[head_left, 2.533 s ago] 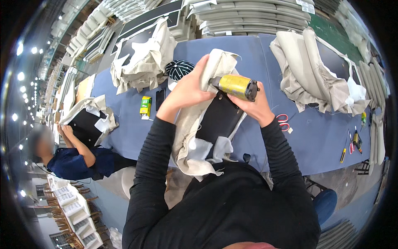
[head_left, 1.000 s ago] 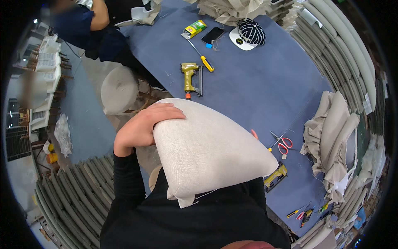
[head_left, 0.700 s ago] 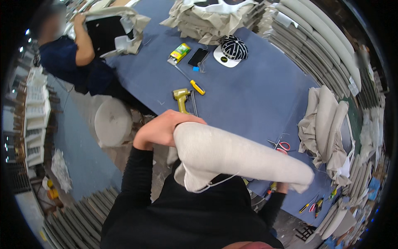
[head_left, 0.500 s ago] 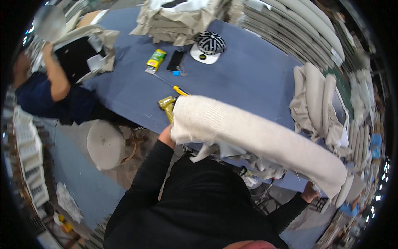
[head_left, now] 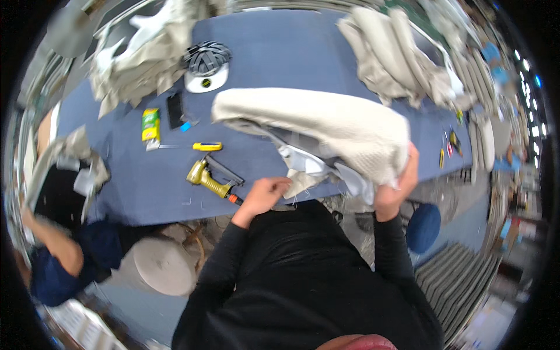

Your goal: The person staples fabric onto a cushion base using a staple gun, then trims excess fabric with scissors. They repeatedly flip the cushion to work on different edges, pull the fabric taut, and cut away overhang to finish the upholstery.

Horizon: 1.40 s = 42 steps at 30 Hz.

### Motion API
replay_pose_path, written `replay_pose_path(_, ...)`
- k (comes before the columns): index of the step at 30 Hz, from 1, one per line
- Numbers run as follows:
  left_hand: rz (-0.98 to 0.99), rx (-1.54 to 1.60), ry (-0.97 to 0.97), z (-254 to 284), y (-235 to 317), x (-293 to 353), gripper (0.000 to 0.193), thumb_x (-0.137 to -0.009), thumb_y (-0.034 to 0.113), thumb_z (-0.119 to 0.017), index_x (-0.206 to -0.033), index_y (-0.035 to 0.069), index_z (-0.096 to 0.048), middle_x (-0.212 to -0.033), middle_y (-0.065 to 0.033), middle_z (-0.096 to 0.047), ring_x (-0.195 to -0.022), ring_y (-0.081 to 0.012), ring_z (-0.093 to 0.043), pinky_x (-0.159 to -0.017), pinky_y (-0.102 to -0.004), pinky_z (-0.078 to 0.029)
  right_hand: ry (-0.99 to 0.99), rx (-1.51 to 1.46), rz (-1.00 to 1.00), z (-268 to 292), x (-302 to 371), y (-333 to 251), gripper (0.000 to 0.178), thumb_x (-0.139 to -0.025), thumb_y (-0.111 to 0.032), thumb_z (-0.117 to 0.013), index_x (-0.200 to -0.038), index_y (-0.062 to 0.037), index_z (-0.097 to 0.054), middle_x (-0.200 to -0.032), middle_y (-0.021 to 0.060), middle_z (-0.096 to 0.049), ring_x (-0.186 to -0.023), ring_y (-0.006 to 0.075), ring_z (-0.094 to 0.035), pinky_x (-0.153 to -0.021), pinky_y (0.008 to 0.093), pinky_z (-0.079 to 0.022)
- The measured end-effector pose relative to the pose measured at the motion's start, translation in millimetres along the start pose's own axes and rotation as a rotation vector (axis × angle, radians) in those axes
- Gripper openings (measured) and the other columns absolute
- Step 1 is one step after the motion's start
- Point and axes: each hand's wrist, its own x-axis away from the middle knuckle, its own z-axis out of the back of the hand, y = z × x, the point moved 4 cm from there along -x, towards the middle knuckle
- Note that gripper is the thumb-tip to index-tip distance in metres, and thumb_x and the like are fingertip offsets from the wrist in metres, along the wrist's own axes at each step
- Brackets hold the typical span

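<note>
Over blue tbl (head_left: 280,52), beige cushion (head_left: 338,114) in R hand (head_left: 398,189), gripped; L hand (head_left: 261,198) by flap (head_left: 300,182), grip unclr

Head cam, wide fisheye, looking dn, close over hands (head_left: 261,199) (head_left: 396,191), blue tbl (head_left: 274,52) beyond

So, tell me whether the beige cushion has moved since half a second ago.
Yes: the beige cushion moved up the view, judged against the staple gun; its left end partly hid the gun then, and appears beyond it now.
</note>
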Motion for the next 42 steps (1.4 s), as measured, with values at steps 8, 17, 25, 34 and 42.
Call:
replay_pose_path(8,-0.536,0.198,1.205,72,91,72,0.027,-0.115,0.019,-0.044,-0.103,-0.001,-0.058,-0.113,-0.011,-0.06,-0.105,-0.0166,-0.055,-0.099,-0.0365,-0.046,-0.18,-0.073,0.339,16,21,-23,0.054,-0.082,-0.035,-0.066,-0.122,-0.0007,-0.076,-0.115,0.0198,-0.079,-0.104,0.039,-0.078,-0.092,0.0494,-0.059)
replay_pose_path(17,-0.567,-0.035,0.971,46,141,58,0.043,-0.105,0.027,-0.046,-0.098,-0.008,-0.068,-0.103,-0.0241,-0.074,-0.1,-0.0346,-0.069,-0.098,-0.0476,-0.052,-0.563,-0.439,0.198,63,8,11,0.061,-0.069,-0.016,-0.083,-0.13,-0.0076,-0.078,-0.13,0.0127,-0.079,-0.109,0.034,-0.079,-0.092,0.0433,-0.062)
replay_pose_path(25,-0.614,-0.119,0.908,53,163,33,0.045,-0.105,0.025,-0.043,-0.101,-0.01,-0.071,-0.112,-0.0284,-0.078,-0.11,-0.0383,-0.069,-0.11,-0.0525,-0.047,-0.882,-1.008,-0.51,40,22,138,0.048,-0.103,-0.036,-0.078,-0.141,-0.0074,-0.073,-0.123,0.0142,-0.08,-0.104,0.0241,-0.08,-0.092,0.0361,-0.062)
replay_pose_path(34,-0.558,-0.098,0.897,68,183,-8,0.033,-0.106,0.019,-0.05,-0.106,-0.003,-0.075,-0.114,-0.019,-0.079,-0.11,-0.033,-0.071,-0.107,-0.0444,-0.05,-0.725,0.097,-0.27,-98,74,460,0.082,-0.089,-0.022,-0.086,-0.161,-0.0063,-0.05,-0.161,0.0223,-0.056,-0.156,0.0398,-0.047,-0.127,0.044,-0.042)
replay_pose_path(42,-0.584,-0.24,0.874,70,209,-12,0.03,-0.107,0.022,-0.05,-0.102,0.003,-0.073,-0.104,-0.0162,-0.076,-0.101,-0.0371,-0.07,-0.1,-0.0466,-0.05,-0.794,0.379,-0.271,-104,57,466,0.058,-0.085,-0.018,-0.08,-0.141,-0.0042,-0.07,-0.147,0.0198,-0.065,-0.139,0.0358,-0.063,-0.116,0.0448,-0.051)
